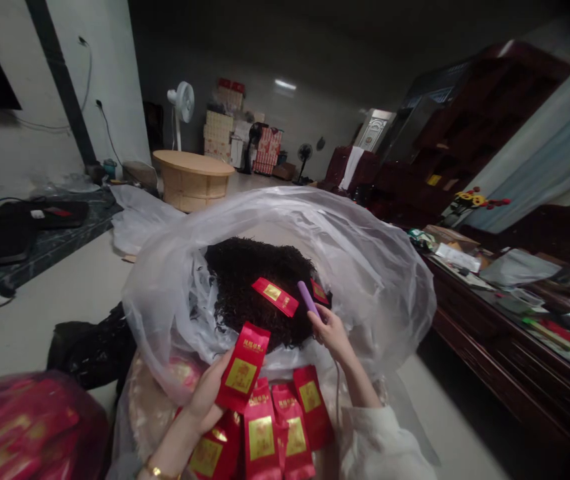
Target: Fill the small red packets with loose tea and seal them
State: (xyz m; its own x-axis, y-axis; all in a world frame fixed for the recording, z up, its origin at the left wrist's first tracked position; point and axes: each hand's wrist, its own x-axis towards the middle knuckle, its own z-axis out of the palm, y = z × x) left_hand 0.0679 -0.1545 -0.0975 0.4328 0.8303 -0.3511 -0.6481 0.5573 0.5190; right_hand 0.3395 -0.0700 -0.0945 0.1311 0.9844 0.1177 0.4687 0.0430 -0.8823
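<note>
In my left hand (207, 395) is a red tea packet (243, 367) with a gold label, held upright by its side. My right hand (332, 331) grips a purple stick-shaped device (307, 298); a thin cord runs down below that hand. Beyond both hands, a large clear plastic bag (379, 267) stands wide open around a heap of dark dried tea leaves (249, 257). On the leaves lie a flat red packet (275, 297) and another red packet (319, 291) near the right side. Several filled red packets (261, 433) stand close together below my hands.
At lower left sits a bag of red packets (35, 427), beside a black plastic bag (87, 343). A round wooden table (192, 163) and a white fan (183, 103) stand farther back. Along the right runs a dark wooden table (469, 313) covered with clutter.
</note>
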